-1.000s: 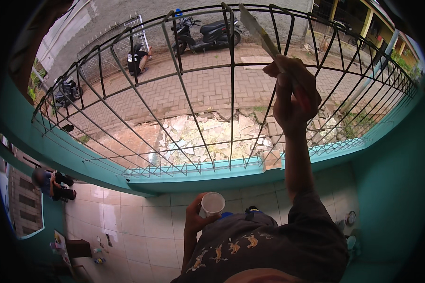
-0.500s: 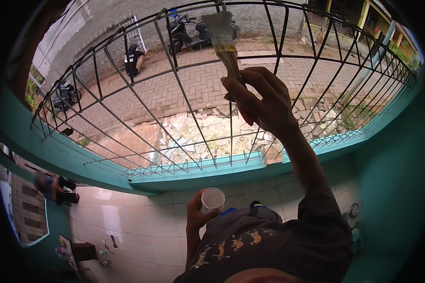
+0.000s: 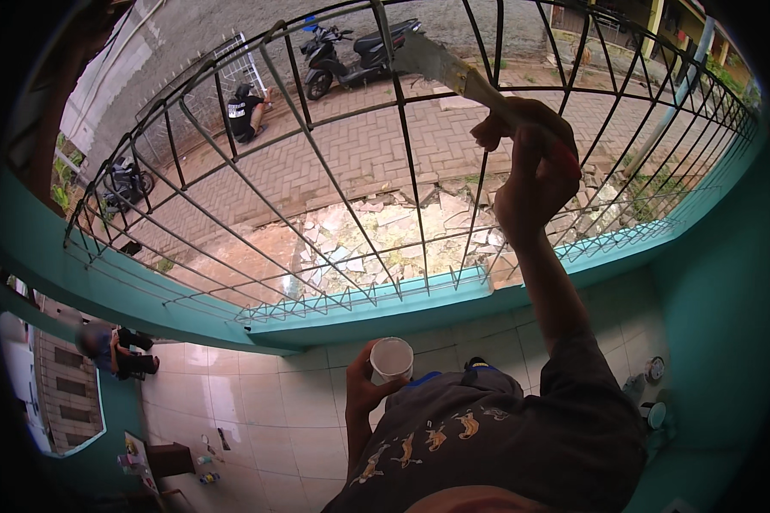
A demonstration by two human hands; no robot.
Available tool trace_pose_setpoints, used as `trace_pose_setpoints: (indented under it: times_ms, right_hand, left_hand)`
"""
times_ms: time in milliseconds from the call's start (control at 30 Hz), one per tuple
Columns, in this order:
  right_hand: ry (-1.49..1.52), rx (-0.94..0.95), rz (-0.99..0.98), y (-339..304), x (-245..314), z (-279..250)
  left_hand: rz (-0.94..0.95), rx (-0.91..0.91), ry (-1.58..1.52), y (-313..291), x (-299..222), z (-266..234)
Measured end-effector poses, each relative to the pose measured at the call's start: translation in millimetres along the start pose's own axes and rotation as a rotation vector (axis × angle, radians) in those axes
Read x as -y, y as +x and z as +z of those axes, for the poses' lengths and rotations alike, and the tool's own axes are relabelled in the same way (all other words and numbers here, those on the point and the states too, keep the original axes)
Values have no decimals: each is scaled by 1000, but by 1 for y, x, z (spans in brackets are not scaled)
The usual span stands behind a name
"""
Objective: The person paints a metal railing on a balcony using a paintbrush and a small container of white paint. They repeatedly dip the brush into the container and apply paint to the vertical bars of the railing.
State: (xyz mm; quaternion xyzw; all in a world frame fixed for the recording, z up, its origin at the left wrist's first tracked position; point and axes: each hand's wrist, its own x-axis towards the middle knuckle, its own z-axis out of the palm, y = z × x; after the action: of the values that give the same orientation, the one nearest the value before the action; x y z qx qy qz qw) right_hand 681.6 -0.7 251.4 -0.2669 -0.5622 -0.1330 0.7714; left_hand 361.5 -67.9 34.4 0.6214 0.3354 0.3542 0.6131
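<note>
My right hand [image 3: 541, 167] is raised in front of a curved metal window grille [image 3: 408, 145], its fingers closed round the handle of a paintbrush [image 3: 453, 75]. The brush slants up to the left, and its pale, paint-coated bristles are at an upright bar near the top of the grille. Whether they touch the bar is hard to tell. Low and close to my body, my left hand [image 3: 362, 383] grips a white plastic cup [image 3: 392, 358] from its left side. The inside of the cup looks whitish; how full it is does not show.
A turquoise sill [image 3: 368, 309] runs below the grille. Outside lie broken tiles [image 3: 385, 235], a paved lane, a parked motorbike [image 3: 351, 56] and a crouching person [image 3: 245, 113]. Another person [image 3: 120, 350] sits at the left. Small items [image 3: 210, 477] lie on the tiled floor.
My right hand has moved right and turned, so the brush has swung from nearly upright to slanting left. The left hand still holds the cup, barely shifted in the view.
</note>
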Motion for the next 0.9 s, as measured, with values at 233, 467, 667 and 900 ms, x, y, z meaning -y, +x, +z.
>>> trace_pose_setpoints:
  times_ms: [233, 467, 667, 900]
  right_hand:
    - [-337, 321, -375, -16, -3, 25]
    - [-373, 321, -386, -32, 10, 10]
    - [-454, 452, -350, -24, -3, 20]
    - [-204, 349, -274, -36, 18, 11]
  left_hand:
    - [-27, 9, 30, -1, -2, 4]
    - [-25, -6, 24, -5, 3, 4]
    - [-58, 29, 39, -2, 1, 7]
    - [-65, -7, 27, -3, 2, 12]
